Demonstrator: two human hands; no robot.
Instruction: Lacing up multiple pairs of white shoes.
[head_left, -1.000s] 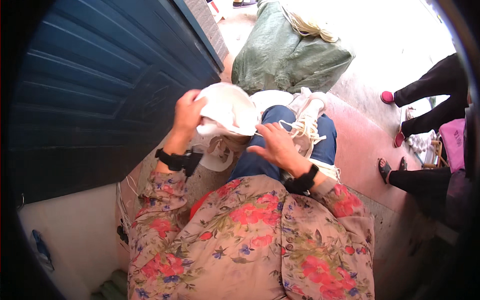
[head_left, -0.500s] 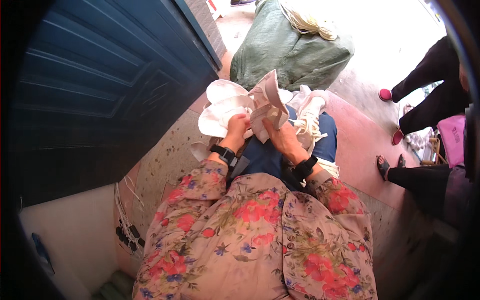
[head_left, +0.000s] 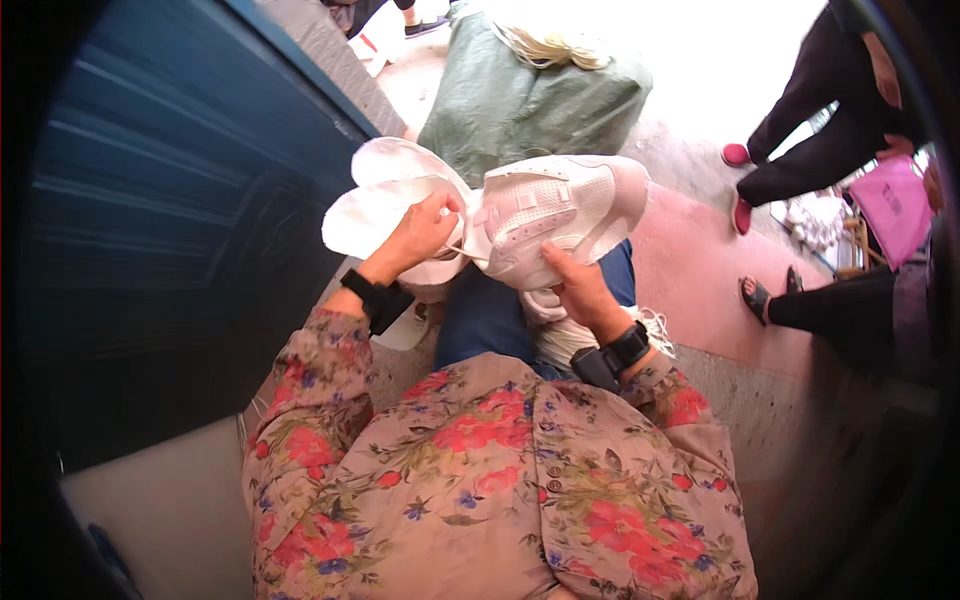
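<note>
My right hand [head_left: 580,285] grips a white shoe upper [head_left: 560,205] from below, its thumb on the side near the eyelet row. The upper lies sideways, toe to the right, with a perforated toe panel. Left of it, my left hand [head_left: 428,228] has its fingers curled in a pinch; what they hold is hidden. A short stretch of pale shoelace [head_left: 462,253] shows just below that hand, running toward the held upper. More white shoe uppers [head_left: 375,205] lie beside and behind my left hand. A bundle of off-white laces [head_left: 655,325] hangs by my right wrist.
A dark blue panelled door [head_left: 190,220] stands close on the left. Ahead sits a green woven sack [head_left: 535,110] with a hank of cream laces [head_left: 550,48] on top. People stand and sit at the right, near a pink bag [head_left: 890,210] and a white pile [head_left: 812,220].
The upper in my right hand has turned from upright to sideways, toe now right. My left hand has moved left, away from my right. The laced upper on my right knee is now out of sight.
</note>
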